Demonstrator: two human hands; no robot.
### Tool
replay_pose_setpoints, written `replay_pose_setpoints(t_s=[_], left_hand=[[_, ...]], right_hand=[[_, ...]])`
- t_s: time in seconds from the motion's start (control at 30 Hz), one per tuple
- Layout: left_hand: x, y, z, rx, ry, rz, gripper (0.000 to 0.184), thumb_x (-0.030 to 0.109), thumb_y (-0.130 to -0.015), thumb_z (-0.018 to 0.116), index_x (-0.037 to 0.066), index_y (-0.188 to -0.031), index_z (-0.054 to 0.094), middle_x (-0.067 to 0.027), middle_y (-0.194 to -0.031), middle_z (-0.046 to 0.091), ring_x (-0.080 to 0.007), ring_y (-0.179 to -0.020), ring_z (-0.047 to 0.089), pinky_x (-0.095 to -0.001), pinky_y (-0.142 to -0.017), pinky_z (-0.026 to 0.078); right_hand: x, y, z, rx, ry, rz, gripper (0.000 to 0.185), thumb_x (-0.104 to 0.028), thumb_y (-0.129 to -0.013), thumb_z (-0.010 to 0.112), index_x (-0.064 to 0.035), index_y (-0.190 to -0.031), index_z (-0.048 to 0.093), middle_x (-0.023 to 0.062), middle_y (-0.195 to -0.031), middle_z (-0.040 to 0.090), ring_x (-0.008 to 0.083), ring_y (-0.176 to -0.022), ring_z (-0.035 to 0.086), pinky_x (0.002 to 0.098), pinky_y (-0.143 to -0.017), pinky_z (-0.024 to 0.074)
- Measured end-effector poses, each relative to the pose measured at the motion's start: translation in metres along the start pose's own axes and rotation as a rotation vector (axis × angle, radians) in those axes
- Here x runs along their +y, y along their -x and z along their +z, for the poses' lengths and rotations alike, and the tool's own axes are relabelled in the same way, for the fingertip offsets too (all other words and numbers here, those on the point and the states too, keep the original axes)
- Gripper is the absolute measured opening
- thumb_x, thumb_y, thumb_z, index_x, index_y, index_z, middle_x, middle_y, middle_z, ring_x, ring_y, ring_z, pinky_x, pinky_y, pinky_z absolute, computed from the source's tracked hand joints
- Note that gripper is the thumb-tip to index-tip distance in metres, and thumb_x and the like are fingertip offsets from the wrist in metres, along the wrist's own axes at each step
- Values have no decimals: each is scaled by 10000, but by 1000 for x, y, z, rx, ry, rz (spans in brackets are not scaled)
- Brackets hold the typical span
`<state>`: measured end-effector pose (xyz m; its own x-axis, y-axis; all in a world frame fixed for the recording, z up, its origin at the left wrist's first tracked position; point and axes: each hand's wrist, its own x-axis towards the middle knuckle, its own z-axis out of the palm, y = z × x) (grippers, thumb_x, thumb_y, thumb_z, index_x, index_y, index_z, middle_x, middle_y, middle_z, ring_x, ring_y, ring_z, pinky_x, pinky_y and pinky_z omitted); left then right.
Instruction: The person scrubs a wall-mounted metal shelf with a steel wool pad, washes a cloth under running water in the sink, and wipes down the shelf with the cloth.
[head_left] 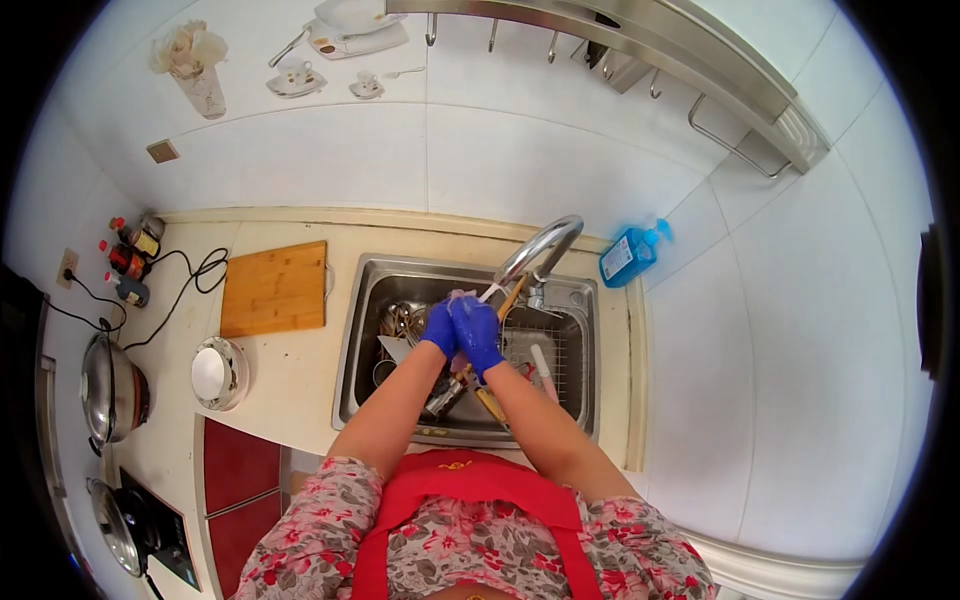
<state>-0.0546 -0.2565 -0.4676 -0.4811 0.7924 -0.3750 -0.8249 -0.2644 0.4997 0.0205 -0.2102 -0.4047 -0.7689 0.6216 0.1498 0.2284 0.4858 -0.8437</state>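
Both my hands wear blue gloves and are pressed together over the steel sink (347, 385), beneath the running end of the chrome faucet (545, 245). A crumpled pale pink cloth (462, 295) shows above and below the gloves. My left hand (440, 328) is closed on it, and my right hand (477, 332) wraps it from the other side. Whether something lies inside the cloth is hidden. Around them in the sink are shiny metal utensils (402, 318), a flat pale blade (394, 347), a wooden stick (513, 297) and a white-handled tool (543, 370).
A blue pump bottle (628, 258) stands right of the faucet. To the left are a wooden cutting board (274, 289), stacked bowls (218, 374), sauce bottles (125, 260), a black cord (180, 300) and a lidded pan (110, 390). A hook rail (640, 40) hangs above.
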Motion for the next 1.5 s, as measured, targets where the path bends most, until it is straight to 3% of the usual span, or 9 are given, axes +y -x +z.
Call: replay_pose_setpoints(t_s=[0.1,0.2,0.27,0.3,0.4,0.93,1.0,1.23,1.5], left_hand=[[-3,10,23,243,-43,-65,275,328,-966,479,97,-892,607,-60,-779,593,-195,-687,564,-371,-607,478],[10,27,45,192,-540,53,344,347,-979,430,39,-1017,578,-123,-819,634,-244,-711,604,-347,-678,498],[24,27,50,-100,-310,-52,375,354,-979,428,13,-1060,562,-149,-829,646,-261,-739,625,-337,-718,509],[30,23,43,-401,-82,-106,373,355,-973,447,9,-1047,566,-148,-818,643,-253,-751,627,-333,-719,511],[33,28,35,-179,-57,-9,206,197,-915,566,17,-1016,563,-109,-866,625,-229,-795,620,-349,-749,515],[3,2,-13,34,-197,-89,195,160,-938,423,77,-983,594,-77,-883,641,-185,-785,608,-308,-704,490],[-3,-3,-16,85,-26,-123,200,158,-943,410,79,-962,594,-89,-881,645,-188,-795,612,-316,-716,491],[-36,-43,-51,131,-520,287,238,182,-943,444,17,-945,614,-112,-864,646,-195,-798,613,-320,-748,482],[42,22,5,323,-868,424,225,213,-903,600,4,-971,646,-71,-881,655,-129,-782,584,-274,-728,469]], right_hand=[[49,-32,-1,47,345,-217,247,-234,-890,501,-28,-885,637,192,-810,643,367,-700,624,424,-603,484],[124,-54,7,-86,174,123,238,-247,-903,512,-52,-961,636,169,-836,656,321,-709,634,403,-623,495],[143,-48,8,-133,-1132,496,315,-309,-929,511,-61,-1098,606,129,-977,666,259,-820,636,364,-721,511],[123,-40,-1,-134,-1128,493,315,-309,-929,511,-61,-1098,606,129,-977,666,259,-820,636,364,-721,511],[65,-16,-22,-529,-1582,689,470,-366,-940,535,-40,-1274,478,90,-1095,624,236,-892,627,345,-844,507],[11,11,-7,-271,-906,471,228,-162,-900,583,-6,-1065,596,65,-943,643,145,-863,609,263,-761,483],[0,11,-8,-98,-773,90,189,-199,-906,568,-28,-966,620,36,-838,626,130,-738,590,283,-659,485],[41,7,5,58,-296,-98,260,-239,-892,545,-1,-942,640,95,-789,646,199,-766,634,316,-699,487],[58,-23,-56,-36,-963,755,216,-278,-880,620,-64,-908,618,47,-754,633,156,-593,604,271,-503,454]])
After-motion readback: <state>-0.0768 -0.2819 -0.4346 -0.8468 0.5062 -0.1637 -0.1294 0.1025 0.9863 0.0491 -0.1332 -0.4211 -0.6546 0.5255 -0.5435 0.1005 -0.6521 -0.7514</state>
